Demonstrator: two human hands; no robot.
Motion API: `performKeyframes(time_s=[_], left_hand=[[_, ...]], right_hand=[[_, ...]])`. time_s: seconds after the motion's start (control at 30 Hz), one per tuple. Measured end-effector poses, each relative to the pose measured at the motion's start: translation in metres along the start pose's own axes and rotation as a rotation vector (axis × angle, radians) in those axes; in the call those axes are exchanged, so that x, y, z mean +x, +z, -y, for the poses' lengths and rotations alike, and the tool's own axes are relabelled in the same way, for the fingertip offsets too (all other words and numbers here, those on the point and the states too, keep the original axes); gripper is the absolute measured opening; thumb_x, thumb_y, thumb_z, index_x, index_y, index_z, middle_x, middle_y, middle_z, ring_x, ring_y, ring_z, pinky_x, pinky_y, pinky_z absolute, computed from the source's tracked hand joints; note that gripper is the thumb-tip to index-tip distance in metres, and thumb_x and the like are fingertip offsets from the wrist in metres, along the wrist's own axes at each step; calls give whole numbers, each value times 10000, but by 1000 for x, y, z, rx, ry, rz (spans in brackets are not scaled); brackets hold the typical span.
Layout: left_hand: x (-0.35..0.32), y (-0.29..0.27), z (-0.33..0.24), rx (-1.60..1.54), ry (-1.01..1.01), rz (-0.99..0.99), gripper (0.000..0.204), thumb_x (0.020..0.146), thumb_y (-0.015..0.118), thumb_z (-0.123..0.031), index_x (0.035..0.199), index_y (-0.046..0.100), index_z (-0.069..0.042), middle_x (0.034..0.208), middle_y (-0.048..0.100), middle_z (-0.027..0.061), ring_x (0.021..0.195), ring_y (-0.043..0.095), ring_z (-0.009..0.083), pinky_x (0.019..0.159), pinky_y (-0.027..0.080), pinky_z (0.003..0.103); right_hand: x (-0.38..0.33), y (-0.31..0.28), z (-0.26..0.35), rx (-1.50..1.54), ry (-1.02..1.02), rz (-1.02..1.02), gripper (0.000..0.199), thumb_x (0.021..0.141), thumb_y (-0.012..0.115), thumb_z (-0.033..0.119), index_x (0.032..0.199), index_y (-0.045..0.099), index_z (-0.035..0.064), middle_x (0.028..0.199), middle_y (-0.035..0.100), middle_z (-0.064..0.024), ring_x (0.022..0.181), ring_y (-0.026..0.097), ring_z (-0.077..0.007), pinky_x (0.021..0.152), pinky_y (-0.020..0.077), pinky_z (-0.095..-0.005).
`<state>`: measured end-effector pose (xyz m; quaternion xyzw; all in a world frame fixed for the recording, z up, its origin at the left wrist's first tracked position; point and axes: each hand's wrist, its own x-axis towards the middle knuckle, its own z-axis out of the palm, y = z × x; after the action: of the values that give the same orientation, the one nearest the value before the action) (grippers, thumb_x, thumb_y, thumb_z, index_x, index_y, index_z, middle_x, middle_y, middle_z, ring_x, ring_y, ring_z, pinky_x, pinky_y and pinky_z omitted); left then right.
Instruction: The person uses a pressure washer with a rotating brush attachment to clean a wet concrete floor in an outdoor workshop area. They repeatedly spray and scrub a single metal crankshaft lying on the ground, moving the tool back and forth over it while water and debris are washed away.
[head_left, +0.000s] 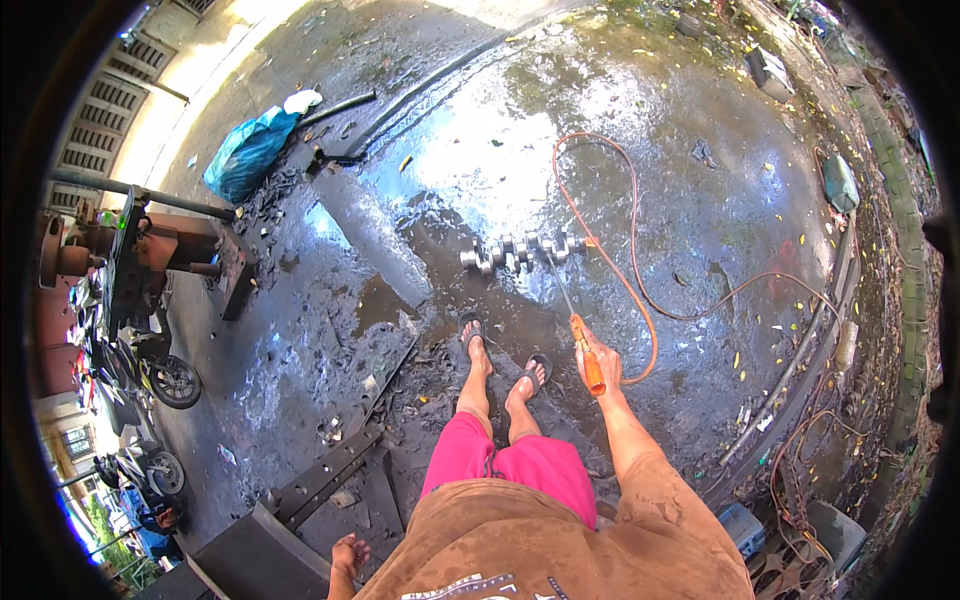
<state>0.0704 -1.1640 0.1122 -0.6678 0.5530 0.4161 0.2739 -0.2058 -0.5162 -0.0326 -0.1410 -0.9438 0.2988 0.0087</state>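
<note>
In my right hand (598, 362) is an orange-handled spray gun (592, 370), my fingers wrapped round its grip. Its long thin metal nozzle (562, 284) points away from me at a crankshaft (525, 250). The crankshaft lies crosswise on the wet ground beyond my feet, its metal shiny. An orange-red hose (653, 340) runs from beside my right hand, loops past the crankshaft's right end and trails off to the right. My left hand (350, 553) hangs low at the left with fingers loosely apart, holding nothing, near dark metal beams (320, 478).
Sandalled feet stand on black, muddy ground. A flat slab (375, 240) and a blue bag (248, 155) lie to the left. Rusty machinery (165, 245) and parked motorcycles (170, 382) line the far left. At the right runs a kerb (790, 390); scrap lies lower right.
</note>
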Motion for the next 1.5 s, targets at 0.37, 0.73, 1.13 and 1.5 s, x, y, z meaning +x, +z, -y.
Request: performKeyframes(time_s=[0.37, 0.73, 1.13, 1.5], left_hand=[[-5, 0, -4, -14, 7, 2, 282, 955, 510, -278, 1190, 491, -125, 970, 611, 90, 788, 617, 262, 679, 508, 427], [-6, -2, -16, 14, 22, -4, 254, 961, 503, -278, 1171, 503, -135, 973, 608, 86, 785, 617, 252, 690, 504, 421], [-12, -12, -31, 47, 41, 0, 275, 965, 504, -286, 1192, 486, -131, 1002, 616, 96, 788, 623, 249, 671, 507, 408], [-18, -21, -39, 41, 47, -15, 255, 959, 515, -299, 1159, 502, -141, 952, 619, 83, 778, 622, 249, 663, 503, 410]], right_hand=[[-4, 1, -9, 31, -40, -9, 375, 856, 619, 200, 1211, 609, 80, 963, 689, -172, 796, 681, -346, 704, 560, -410], [-7, -7, -5, 67, 74, 18, 389, 848, 634, 220, 1213, 609, 87, 1009, 675, -201, 826, 674, -366, 718, 552, -407], [-18, 15, -35, 493, 503, -319, 382, 906, 637, 236, 1247, 592, 70, 770, 640, -49, 471, 510, -104, 466, 438, -272], [-32, 10, -47, 692, 698, -254, 400, 949, 578, 274, 1299, 545, 84, 606, 464, 24, 424, 420, -60, 393, 381, -231]])
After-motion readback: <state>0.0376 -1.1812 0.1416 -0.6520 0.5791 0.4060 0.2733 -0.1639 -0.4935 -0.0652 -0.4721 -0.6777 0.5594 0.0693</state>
